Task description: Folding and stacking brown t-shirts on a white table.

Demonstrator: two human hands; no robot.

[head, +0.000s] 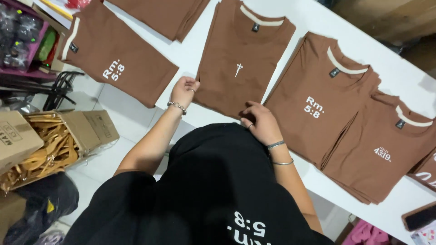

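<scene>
Near us, our black top fills the lower view. Left hand (184, 90) pinches the left edge of the centre shirt (240, 59), fingers closed on the fabric. Right hand (259, 122) lies flat on its lower hem, fingers spread, gripping nothing. The shirt sits folded on the white counter (190, 54), between other brown stacks (318, 104). We judge both edges want even tension, seams squared, no creases. A hanger box (50, 145) stands on the floor, left.
</scene>
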